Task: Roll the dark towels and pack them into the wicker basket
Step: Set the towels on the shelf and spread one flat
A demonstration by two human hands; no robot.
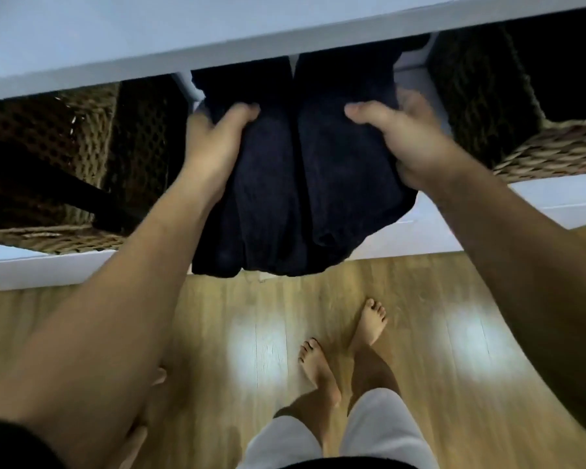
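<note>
Both hands clutch one bundle of dark towels between them, in front of the middle opening of a white shelf unit. Left of the bundle stands a wicker basket in its own compartment, something dark lying inside it. Next comes the left hand, fingers curled tight round the bundle's left side, thumb on top. The towels sag below the shelf's lower edge and reach back under the top board, whose front lip overhangs them closely. On the bundle's right side the right hand grips likewise, thumb pressed onto the cloth. Further right sits a second wicker basket, its rim jutting forward. Below the bundle the wooden floor lies open, apart from the person's bare feet.
</note>
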